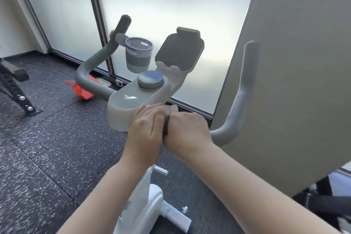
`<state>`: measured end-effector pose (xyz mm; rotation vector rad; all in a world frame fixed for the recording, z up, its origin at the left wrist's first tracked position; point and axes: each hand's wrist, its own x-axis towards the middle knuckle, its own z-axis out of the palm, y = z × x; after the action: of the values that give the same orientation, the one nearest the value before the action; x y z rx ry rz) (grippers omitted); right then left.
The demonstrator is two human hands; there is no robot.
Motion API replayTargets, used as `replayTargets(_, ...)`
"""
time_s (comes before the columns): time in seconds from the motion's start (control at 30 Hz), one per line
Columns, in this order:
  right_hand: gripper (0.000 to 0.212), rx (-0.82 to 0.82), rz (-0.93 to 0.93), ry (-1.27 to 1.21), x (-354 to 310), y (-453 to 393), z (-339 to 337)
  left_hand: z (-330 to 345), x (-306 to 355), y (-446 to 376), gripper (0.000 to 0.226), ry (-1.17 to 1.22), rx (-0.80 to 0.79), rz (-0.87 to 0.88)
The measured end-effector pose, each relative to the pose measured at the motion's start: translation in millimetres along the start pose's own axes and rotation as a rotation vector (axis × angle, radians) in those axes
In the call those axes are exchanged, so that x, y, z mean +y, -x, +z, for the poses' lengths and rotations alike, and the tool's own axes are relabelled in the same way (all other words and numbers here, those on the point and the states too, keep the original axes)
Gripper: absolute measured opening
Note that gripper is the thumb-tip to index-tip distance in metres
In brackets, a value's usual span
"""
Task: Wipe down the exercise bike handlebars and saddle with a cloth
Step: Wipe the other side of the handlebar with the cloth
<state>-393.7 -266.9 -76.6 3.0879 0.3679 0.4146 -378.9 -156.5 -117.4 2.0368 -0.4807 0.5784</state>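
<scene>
1. At the far left a black weight rack (13,85) stands on the speckled dark rubber floor (47,148).
2. Right of it, on the floor by the window frame, lies a red bag (83,89), partly hidden behind the handlebar.
3. The left handlebar (89,66) of the exercise bike curves up from the console to a dark foam grip (123,24) at the far end.
4. A grey cup (137,54) sits in a holder just right of that grip, far from the person.
5. The pale console (131,100) sits in the middle, with a round dial (150,80) on top and a tilted tablet holder (179,51) behind it.
6. The left hand (145,129) lies at the near edge of the console, fingers curled forward and pressed against the other hand; what it holds, if anything, I cannot tell.
7. A thin dark band or strip (165,125) shows between the two hands; it is too blurred to name.
8. The right hand (187,131) is closed in a loose fist touching the left one, its fingertips on the near rim of the console; I cannot tell what it grips.
9. No cloth can be made out in either hand, and the saddle is out of view.
10. The right handlebar (239,97) rises bare, well apart from both hands, in front of a beige panel (294,81).
11. The white bike frame (144,195) runs down below the forearms.
</scene>
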Motion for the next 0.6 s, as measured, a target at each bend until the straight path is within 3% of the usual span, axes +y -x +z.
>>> replayTargets(0.1,0.045,0.101,-0.055,0.074,19,17,4,2,4,1,0.046,-0.047,0.001,0.001)
replayTargets(0.23,0.037,-0.079,-0.327,-0.124,73,39,-20,1,4,1,0.048,-0.144,-0.037,0.005)
replayTargets(0.33,0.044,-0.251,-0.353,-0.276,100,44,-45,4,1,2,0.045,-0.198,-0.051,0.014)
replayTargets(0.4,0.039,-0.247,-0.352,-0.194,96,43,-44,3,-1,2,0.044,-0.212,-0.069,0.017)
replayTargets(0.47,0.028,-0.195,-0.344,0.071,76,37,-42,2,-4,1,0.046,-0.206,-0.091,0.021)
replayTargets(0.53,0.019,-0.266,-0.328,0.26,49,25,-35,1,-5,-1,0.048,-0.186,-0.097,0.023)
replayTargets(0.6,0.01,-0.34,-0.25,0.287,23,9,-36,-1,-5,-2,0.05,-0.153,-0.095,0.022)
